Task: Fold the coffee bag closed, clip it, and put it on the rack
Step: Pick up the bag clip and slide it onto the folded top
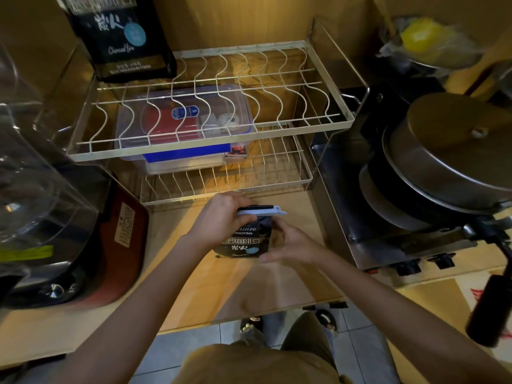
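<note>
A person stands at a wooden worktop, looking down at both hands. Between them a small black coffee bag stands upright on the worktop, just in front of a white wire rack. The left hand grips the bag's folded top, its fingers curled closed over the fold and over a pale blue clip lying along that top edge. The right hand steadies the bag's side, fingers partly curled against it. Whether the clip is fully snapped shut cannot be told. The clipping step seems to be in hand. Next, the bag likely needs lifting onto the rack, whose upper tier already holds a larger black bag at its left end, with free space to the right.
</note>
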{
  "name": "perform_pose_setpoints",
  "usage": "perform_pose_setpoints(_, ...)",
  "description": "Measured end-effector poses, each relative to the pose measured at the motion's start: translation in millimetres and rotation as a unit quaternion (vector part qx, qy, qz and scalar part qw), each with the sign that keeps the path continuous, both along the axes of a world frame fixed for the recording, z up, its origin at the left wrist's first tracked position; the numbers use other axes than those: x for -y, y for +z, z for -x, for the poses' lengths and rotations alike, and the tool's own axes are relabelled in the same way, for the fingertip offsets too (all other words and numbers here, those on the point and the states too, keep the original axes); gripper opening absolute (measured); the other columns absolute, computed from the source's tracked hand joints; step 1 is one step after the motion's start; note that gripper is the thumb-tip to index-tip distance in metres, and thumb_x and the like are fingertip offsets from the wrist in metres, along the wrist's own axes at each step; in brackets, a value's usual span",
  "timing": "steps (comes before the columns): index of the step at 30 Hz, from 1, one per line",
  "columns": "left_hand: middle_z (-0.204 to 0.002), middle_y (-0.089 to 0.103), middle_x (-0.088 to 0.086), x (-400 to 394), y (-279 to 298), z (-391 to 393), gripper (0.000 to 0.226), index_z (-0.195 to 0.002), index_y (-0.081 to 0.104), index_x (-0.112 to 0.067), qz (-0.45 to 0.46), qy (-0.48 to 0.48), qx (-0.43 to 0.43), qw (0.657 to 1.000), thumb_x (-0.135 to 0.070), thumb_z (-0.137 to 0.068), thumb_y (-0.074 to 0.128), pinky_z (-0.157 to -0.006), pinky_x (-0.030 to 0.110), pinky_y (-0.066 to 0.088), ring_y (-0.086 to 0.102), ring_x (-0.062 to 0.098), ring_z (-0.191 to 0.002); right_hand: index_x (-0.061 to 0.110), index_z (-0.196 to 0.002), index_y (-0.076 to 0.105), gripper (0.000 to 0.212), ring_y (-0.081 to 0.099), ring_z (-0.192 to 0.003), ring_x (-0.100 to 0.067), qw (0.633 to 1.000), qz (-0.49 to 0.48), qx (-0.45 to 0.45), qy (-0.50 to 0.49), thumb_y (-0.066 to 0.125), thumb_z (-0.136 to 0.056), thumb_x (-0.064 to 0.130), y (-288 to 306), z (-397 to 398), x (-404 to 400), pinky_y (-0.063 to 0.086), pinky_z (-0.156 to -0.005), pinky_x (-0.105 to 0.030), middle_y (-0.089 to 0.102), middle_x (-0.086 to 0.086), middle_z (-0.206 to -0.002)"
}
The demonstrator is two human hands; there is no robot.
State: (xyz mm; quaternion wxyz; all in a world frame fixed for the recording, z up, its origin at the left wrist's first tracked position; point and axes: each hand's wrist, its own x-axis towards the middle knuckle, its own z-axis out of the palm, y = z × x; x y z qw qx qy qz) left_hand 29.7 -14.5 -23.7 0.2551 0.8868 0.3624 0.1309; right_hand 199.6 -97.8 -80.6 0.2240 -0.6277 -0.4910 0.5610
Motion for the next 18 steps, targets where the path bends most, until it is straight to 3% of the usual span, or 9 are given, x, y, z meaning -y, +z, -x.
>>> perform_pose_setpoints(2, -0.119, 0.064, 0.007, 4, -2, 5, 0.048, -0.123, 0.053, -0.019, -0.006, 0.023, 0.004, 1.000, -0.024, -0.077, 0.067, -0.098, 0.040, 0.043, 0.056, 0.022, -0.111, 0.017, -0.133, 0.036, 0.082, 0.050, -0.112, -0.005, 1.000, 0.002, -0.020, -0.013, 0.081, -0.064, 0.009, -11, 9, 1, 0.047, -0.085, -0.010, 0.050, 0.006, -0.124)
perform_pose_setpoints(5, -0.140, 0.044, 0.002, 9, -8, 25, 0.084, -0.137, 0.030, -0.027, 0.017, 0.133, 0.019, 0.991, -0.036, -0.066, 0.075, -0.108, 0.044, 0.027, 0.037, 0.020, -0.130, 0.017, -0.130, 0.042, 0.086, 0.053, -0.118, -0.023, 0.997, -0.021, -0.010, -0.067, 0.082, -0.053, 0.020, -24, 14, -1, 0.047, -0.100, -0.044, 0.055, -0.006, -0.129)
perform_pose_setpoints(7, -0.147, 0.033, 0.003, 10, -23, 45, 0.099, -0.140, 0.023, -0.025, 0.139, 0.229, 0.073, 0.961, -0.039, -0.060, 0.079, -0.107, 0.043, 0.029, 0.030, 0.020, -0.135, 0.018, -0.125, 0.047, 0.085, 0.055, -0.114, -0.024, 0.996, -0.032, 0.005, -0.089, 0.080, -0.047, 0.026, -34, 13, -1, 0.047, -0.098, -0.050, 0.058, -0.007, -0.125)
perform_pose_setpoints(8, -0.149, 0.031, 0.005, 10, -33, 54, 0.105, -0.140, 0.022, -0.022, 0.241, 0.260, 0.118, 0.928, -0.042, -0.055, 0.081, -0.106, 0.041, 0.031, 0.029, 0.021, -0.136, 0.019, -0.124, 0.049, 0.083, 0.056, -0.113, -0.024, 0.995, -0.036, 0.013, -0.095, 0.080, -0.047, 0.026, -37, 12, -2, 0.047, -0.097, -0.051, 0.059, -0.007, -0.124)
perform_pose_setpoints(10, -0.149, 0.031, 0.006, 12, -53, 70, 0.121, -0.140, 0.025, -0.017, 0.410, 0.264, 0.179, 0.855, -0.055, -0.041, 0.082, -0.106, 0.036, 0.032, 0.030, 0.020, -0.136, 0.018, -0.124, 0.049, 0.080, 0.056, -0.114, -0.025, 0.994, -0.044, 0.036, -0.098, 0.082, -0.051, 0.020, -35, 14, -2, 0.047, -0.098, -0.050, 0.059, -0.008, -0.125)
perform_pose_setpoints(11, -0.149, 0.032, 0.006, 13, -63, 75, 0.124, -0.140, 0.027, -0.016, 0.450, 0.254, 0.182, 0.836, -0.056, -0.037, 0.084, -0.107, 0.036, 0.031, 0.031, 0.019, -0.135, 0.015, -0.125, 0.048, 0.078, 0.055, -0.115, -0.025, 0.993, -0.047, 0.045, -0.096, 0.082, -0.054, 0.014, -33, 14, -3, 0.046, -0.099, -0.049, 0.058, -0.008, -0.126)
perform_pose_setpoints(13, -0.144, 0.041, 0.004, 14, -78, 76, 0.109, -0.137, 0.032, -0.017, 0.474, 0.221, 0.163, 0.837, -0.036, -0.046, 0.087, -0.107, 0.037, 0.035, 0.036, 0.018, -0.133, 0.011, -0.127, 0.046, 0.078, 0.053, -0.117, -0.024, 0.993, -0.051, 0.051, -0.090, 0.082, -0.057, 0.005, -33, 15, -4, 0.045, -0.101, -0.044, 0.056, -0.009, -0.127)
perform_pose_setpoints(15, -0.128, 0.054, 0.003, 16, -89, 66, 0.082, -0.128, 0.042, -0.018, 0.450, 0.198, 0.143, 0.859, -0.006, -0.057, 0.081, -0.098, 0.036, 0.043, 0.045, 0.025, -0.125, 0.011, -0.127, 0.045, 0.079, 0.053, -0.117, -0.023, 0.992, -0.053, 0.060, -0.097, 0.082, -0.057, 0.003, -33, 17, -5, 0.046, -0.101, -0.042, 0.057, -0.010, -0.127)
perform_pose_setpoints(18, -0.116, 0.059, 0.006, 16, -96, 53, 0.077, -0.119, 0.045, -0.020, 0.373, 0.223, 0.127, 0.892, 0.001, -0.055, 0.080, -0.099, 0.043, 0.043, 0.053, 0.031, -0.115, 0.008, -0.125, 0.048, 0.079, 0.056, -0.115, -0.025, 0.989, -0.056, 0.064, -0.122, 0.083, -0.055, 0.001, -32, 18, -6, 0.046, -0.100, -0.046, 0.060, -0.013, -0.124)
